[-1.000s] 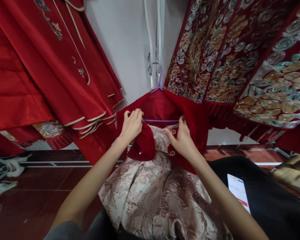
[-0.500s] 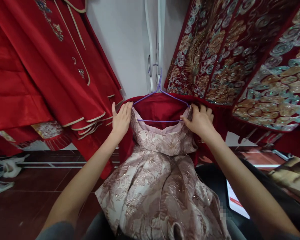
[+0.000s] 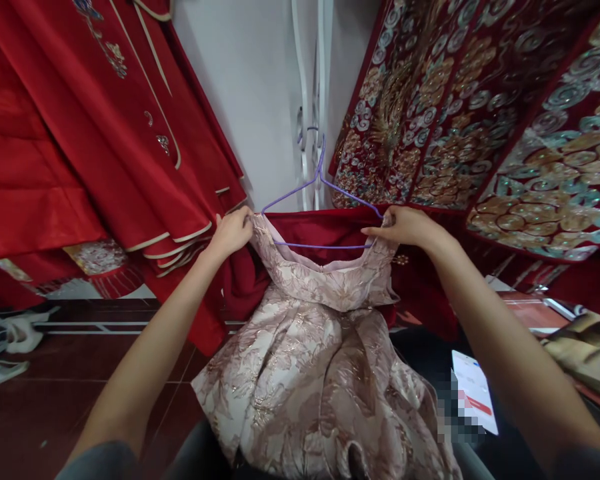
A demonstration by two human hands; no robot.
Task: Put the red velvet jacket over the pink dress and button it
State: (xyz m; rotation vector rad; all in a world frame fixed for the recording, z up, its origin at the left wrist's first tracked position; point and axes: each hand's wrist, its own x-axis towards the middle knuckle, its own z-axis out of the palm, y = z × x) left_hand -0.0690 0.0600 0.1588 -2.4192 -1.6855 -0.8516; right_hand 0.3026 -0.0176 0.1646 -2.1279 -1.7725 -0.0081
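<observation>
A pale pink brocade dress [image 3: 325, 287] with a metallic floral pattern lies across my lap, its neckline facing away from me. A thin purple hanger [image 3: 325, 247] runs through the neckline, with its hook upright above. My left hand [image 3: 234, 232] is closed on the dress's left shoulder strap. My right hand [image 3: 410, 228] grips the right shoulder strap, its thumb stretched inward over the hanger's end. Behind the neckline hangs a dark red cloth [image 3: 315, 223], its top edge below the hanger's hook. How far the fingers also catch this cloth is hidden.
Red garments with cream piping [image 3: 145, 167] hang at the left. Sequined, embroidered red garments [image 3: 430, 120] hang at the right. Between them stands a white cabinet [image 3: 240, 87] with curved handles. A phone [image 3: 473, 393] with a lit screen lies right of the dress. White shoes [image 3: 23, 333] are at far left.
Both hands have shifted outward, spreading the straps apart. The red cloth behind has dropped lower, baring more of the hanger's shoulders. More of the phone now shows.
</observation>
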